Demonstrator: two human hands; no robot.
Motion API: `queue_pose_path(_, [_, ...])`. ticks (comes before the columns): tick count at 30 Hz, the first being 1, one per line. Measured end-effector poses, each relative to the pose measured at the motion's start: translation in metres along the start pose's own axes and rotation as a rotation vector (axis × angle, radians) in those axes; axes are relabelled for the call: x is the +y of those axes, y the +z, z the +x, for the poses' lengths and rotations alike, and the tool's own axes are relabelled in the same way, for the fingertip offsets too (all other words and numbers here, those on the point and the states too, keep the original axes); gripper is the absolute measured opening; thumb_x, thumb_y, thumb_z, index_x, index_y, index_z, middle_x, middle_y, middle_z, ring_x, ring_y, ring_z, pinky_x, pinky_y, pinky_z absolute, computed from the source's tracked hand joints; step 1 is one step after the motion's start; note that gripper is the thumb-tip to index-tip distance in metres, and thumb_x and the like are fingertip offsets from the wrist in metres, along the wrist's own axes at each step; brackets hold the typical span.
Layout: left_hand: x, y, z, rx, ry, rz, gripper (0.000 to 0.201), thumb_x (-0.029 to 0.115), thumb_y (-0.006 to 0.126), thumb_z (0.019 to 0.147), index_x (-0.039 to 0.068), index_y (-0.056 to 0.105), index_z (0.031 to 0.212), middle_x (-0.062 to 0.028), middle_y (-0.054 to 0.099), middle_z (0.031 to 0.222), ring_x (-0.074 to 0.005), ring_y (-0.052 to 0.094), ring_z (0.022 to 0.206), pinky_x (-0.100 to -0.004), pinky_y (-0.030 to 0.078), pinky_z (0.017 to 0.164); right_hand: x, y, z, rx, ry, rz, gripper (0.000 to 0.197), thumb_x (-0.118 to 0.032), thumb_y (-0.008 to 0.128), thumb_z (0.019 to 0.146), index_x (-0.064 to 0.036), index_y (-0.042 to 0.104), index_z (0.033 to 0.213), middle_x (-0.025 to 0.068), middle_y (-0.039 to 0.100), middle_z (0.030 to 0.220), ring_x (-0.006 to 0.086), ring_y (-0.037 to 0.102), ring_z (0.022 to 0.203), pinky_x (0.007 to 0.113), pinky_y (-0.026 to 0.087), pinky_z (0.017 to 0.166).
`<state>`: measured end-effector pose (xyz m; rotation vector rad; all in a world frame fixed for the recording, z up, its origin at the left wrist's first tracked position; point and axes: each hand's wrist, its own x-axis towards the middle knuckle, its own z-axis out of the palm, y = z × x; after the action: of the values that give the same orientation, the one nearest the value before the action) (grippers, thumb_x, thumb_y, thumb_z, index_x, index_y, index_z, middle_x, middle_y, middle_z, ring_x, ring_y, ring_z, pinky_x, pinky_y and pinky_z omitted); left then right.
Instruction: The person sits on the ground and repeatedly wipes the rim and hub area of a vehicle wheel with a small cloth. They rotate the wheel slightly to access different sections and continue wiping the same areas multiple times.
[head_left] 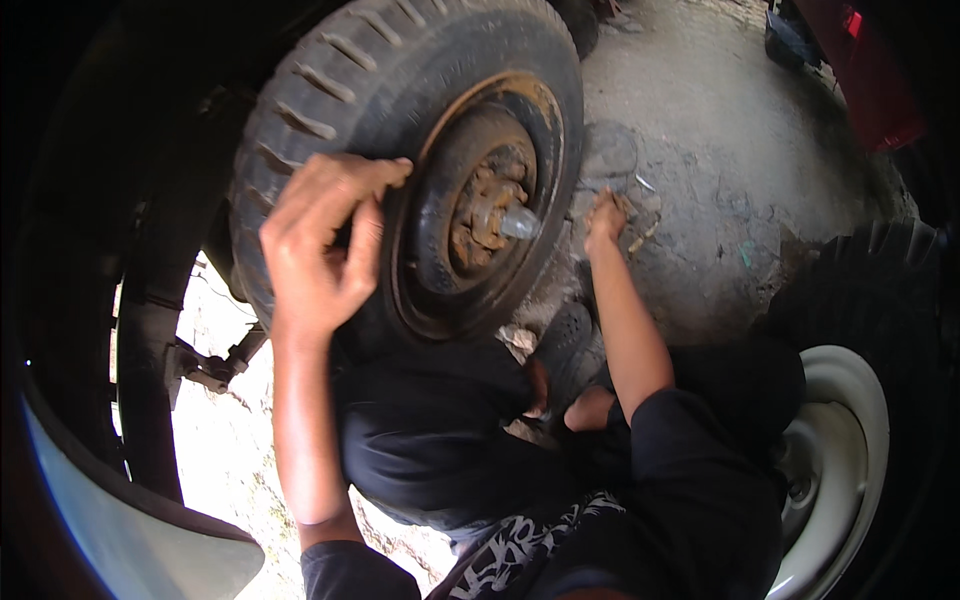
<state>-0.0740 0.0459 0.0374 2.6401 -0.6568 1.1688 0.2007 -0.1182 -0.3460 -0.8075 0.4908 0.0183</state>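
Note:
A large black tire with deep tread blocks stands upright before me, mounted on a rusty wheel rim. At its hub, rusty hub parts surround a greyish cap-like piece. My left hand is raised in front of the tire's sidewall, fingers bent and thumb apart, with nothing seen in it. Whether its fingertips touch the tire I cannot tell. Down at the floor, my right hand has its fingers drawn together; what they hold, if anything, is hidden. A small shiny metal piece lies just beyond it.
A second tire with a cream-white wheel stands at my right. The grey concrete floor carries dirt and small debris. Dark vehicle parts and a pale curved panel are on the left. A red panel hangs far right.

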Motion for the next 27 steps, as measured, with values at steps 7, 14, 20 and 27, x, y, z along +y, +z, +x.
queue_pose_path(7, [0.0, 0.014, 0.004, 0.019, 0.028, -0.062, 0.026, -0.011, 0.065, 0.085, -0.002, 0.08, 0.104, -0.011, 0.074, 0.087, -0.0241, 0.07, 0.082, -0.0338, 0.056, 0.081, -0.098, 0.022, -0.039, -0.153, -0.21, 0.037, 0.032, -0.027, 0.065, 0.11, -0.0016, 0.066, 0.128, -0.0002, 0.058, 0.091, 0.0092, 0.047, 0.065, 0.027, 0.039, 0.055])
queue_pose_path(14, [0.0, 0.012, 0.004, 0.019, -0.001, -0.043, 0.026, -0.01, 0.066, 0.084, 0.0, 0.08, 0.103, -0.01, 0.072, 0.084, -0.0242, 0.07, 0.081, -0.0351, 0.055, 0.082, -0.109, 0.037, -0.064, -0.237, -0.141, -0.01, 0.032, -0.029, 0.062, 0.112, -0.0033, 0.068, 0.129, 0.0053, 0.071, 0.109, 0.0087, 0.052, 0.074, 0.027, 0.043, 0.065])
queue_pose_path(20, [0.001, 0.012, 0.005, 0.013, -0.011, -0.055, 0.025, -0.01, 0.066, 0.083, 0.0, 0.08, 0.101, -0.0104, 0.073, 0.085, -0.0261, 0.071, 0.082, -0.0365, 0.056, 0.083, -0.096, 0.034, -0.053, -0.315, 0.003, 0.096, 0.042, -0.024, 0.065, 0.11, 0.0038, 0.062, 0.141, 0.0111, 0.068, 0.134, 0.0098, 0.054, 0.082, 0.024, 0.044, 0.069])
queue_pose_path(27, [-0.001, 0.011, 0.005, 0.04, 0.007, -0.051, 0.024, -0.008, 0.067, 0.084, 0.003, 0.08, 0.1, -0.0094, 0.074, 0.084, -0.0265, 0.071, 0.08, -0.0382, 0.055, 0.08, -0.115, 0.072, -0.098, -0.465, -0.116, 0.135, 0.041, -0.011, 0.061, 0.11, 0.0101, 0.057, 0.145, 0.0172, 0.064, 0.148, 0.0163, 0.067, 0.104, 0.028, 0.056, 0.092])
